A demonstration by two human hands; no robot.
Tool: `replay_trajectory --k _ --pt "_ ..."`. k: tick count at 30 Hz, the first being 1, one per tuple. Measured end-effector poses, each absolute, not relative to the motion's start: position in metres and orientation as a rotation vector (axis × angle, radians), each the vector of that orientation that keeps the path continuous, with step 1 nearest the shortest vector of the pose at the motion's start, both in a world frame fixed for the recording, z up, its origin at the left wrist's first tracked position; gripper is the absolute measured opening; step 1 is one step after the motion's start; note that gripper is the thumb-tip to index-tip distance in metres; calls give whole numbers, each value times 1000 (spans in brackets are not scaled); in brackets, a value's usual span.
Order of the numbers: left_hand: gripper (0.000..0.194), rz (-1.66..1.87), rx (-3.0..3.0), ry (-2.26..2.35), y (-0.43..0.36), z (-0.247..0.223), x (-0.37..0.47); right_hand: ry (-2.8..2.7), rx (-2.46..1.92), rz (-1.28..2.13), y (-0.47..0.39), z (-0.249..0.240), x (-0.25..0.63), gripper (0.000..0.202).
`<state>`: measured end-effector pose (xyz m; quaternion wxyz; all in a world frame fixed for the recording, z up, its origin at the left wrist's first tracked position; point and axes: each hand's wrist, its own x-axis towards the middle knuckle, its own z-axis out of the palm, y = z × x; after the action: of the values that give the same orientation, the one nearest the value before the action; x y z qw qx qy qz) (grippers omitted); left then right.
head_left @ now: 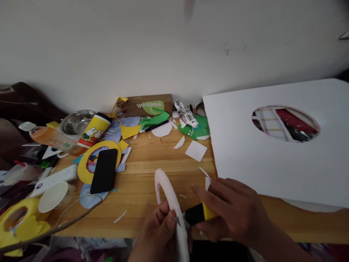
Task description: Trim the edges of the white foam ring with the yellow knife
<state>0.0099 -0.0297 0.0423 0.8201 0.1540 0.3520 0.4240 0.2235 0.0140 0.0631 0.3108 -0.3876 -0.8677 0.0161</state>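
A curved white foam piece (171,196) stands on edge near the front of the wooden table, gripped between the thumb and fingers of my left hand (159,231). My right hand (236,209) is wrapped round a yellow and black cutter (197,214). The cutter's blade touches the foam piece just beside my left thumb. The lower end of the foam piece runs out of the picture at the bottom. Small white scraps (120,217) lie on the wood around my hands.
At the right lies a large white board (237,156) with an oval hole. A black phone (104,171), yellow ring, cups, bottle (51,138) and steel bowl crowd the left. A brown box (147,104) and green cutouts are along the wall; a cable crosses the front left.
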Motion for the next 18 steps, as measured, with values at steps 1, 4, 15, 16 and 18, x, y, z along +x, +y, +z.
replay_trajectory --k 1,4,15,16,18 --pt "28 901 345 739 -29 42 9 -2293 -1022 25 15 62 225 52" --pt "31 900 363 725 -27 40 9 -2286 -1024 -25 16 59 225 50" --pt "25 851 406 616 -34 35 -1 -2252 -958 -9 19 68 220 56" --pt "25 841 408 615 -35 34 -2 -2249 -961 -10 19 68 221 55" --pt "26 836 412 624 -35 34 -2 -2249 -975 -1 18 69 221 53"
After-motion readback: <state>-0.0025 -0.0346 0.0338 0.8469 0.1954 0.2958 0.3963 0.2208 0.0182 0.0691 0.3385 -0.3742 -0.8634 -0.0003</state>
